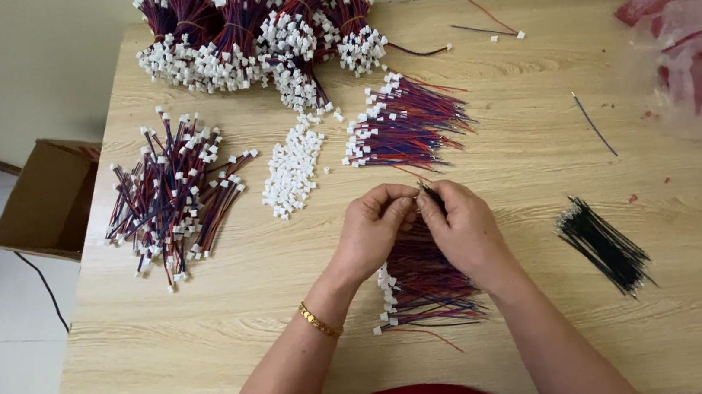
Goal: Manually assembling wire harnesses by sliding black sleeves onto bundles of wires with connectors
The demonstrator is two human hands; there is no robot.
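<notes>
My two hands meet over a bundle of red and dark wires on the wooden table.

My left hand (374, 225) and right hand (458, 225) are both curled shut, fingertips pinched together on a dark wire end (429, 190) that pokes up between them; what sits at its tip is hidden by my fingers, so I cannot tell whether a connector is there. Under my palms lies the wire bundle (426, 289), its upper half covered by my hands, white plugs showing at its left edge. Just beyond my hands lies another fanned bundle (404, 122), beside a heap of loose white connectors (294, 166). A messy pile of wired plugs (172, 194) lies to the left. Black wires (606, 244) lie well apart to the right. Tied bunches (250, 25) at the far edge are cut off by the frame. A blurred plastic bag (691, 40) holds something red I cannot make out.
</notes>
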